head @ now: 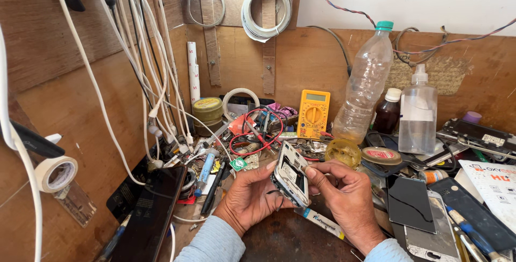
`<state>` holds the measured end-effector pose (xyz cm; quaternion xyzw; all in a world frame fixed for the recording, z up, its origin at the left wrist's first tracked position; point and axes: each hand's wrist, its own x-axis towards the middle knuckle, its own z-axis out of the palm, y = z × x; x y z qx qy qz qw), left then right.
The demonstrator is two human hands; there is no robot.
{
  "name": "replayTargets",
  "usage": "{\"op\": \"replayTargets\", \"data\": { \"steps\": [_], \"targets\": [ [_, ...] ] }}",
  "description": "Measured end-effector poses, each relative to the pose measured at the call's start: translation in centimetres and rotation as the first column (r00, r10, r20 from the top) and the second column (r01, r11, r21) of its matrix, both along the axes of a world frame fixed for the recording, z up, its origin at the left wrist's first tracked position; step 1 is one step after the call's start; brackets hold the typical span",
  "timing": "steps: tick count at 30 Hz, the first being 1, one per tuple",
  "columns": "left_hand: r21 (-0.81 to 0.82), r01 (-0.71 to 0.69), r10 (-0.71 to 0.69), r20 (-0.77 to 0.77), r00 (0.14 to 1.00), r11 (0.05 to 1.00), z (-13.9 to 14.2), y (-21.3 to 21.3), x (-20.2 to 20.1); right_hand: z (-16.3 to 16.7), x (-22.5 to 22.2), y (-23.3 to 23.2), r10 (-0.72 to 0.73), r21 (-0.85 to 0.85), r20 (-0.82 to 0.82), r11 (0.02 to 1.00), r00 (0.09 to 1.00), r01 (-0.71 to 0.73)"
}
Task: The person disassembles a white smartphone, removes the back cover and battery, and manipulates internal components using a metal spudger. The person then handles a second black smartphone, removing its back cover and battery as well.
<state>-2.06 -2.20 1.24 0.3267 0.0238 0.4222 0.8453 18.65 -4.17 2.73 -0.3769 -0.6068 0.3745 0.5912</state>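
An opened white phone [291, 175] with its back cover off is tilted up above the workbench. My left hand [248, 197] cradles it from below and from the left side. My right hand [344, 195] grips its right edge, with fingertips pressed on the exposed inside near the top. A white tube [322, 223] lies on the bench just under both hands.
A yellow multimeter [313, 113], red test leads [252, 133], a clear plastic bottle [365, 87], a spray bottle [418, 112] and a brown bottle [387, 112] crowd the back. Dark phones [150, 216] lie left, screens and screwdrivers [473, 224] right. White cables [134, 52] hang at left.
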Motion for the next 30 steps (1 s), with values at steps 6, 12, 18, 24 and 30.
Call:
{"op": "replayTargets", "data": {
  "steps": [6, 12, 18, 24, 30],
  "targets": [
    [-0.001, -0.022, 0.022, -0.026, 0.999, 1.000, -0.1, 0.0, -0.1, -0.1, 0.0, 0.0, -0.062, -0.181, -0.029, 0.982, 0.998, 0.056],
    [-0.017, -0.048, 0.048, 0.003, 0.999, 0.999, 0.0, 0.0, -0.1, -0.3, 0.2, 0.2, -0.017, -0.272, -0.144, 0.962, 0.989, -0.023],
    [0.071, -0.028, 0.032, -0.049, 0.998, 0.997, 0.9, -0.6, 0.0, -0.6, 0.9, 0.7, 0.040, -0.294, -0.188, 0.951, 0.981, -0.096],
    [0.123, 0.026, -0.016, -0.076, 0.997, 0.992, 1.8, -0.9, 0.4, -0.2, 1.7, 1.0, -0.072, -0.035, 0.159, 0.996, 0.985, 0.079],
    [0.104, -0.023, 0.034, -0.108, 0.994, 0.994, 1.9, -0.9, 0.7, 0.6, 1.4, 0.2, -0.204, 0.067, 0.268, 0.979, 0.942, 0.193]
  ]
}}
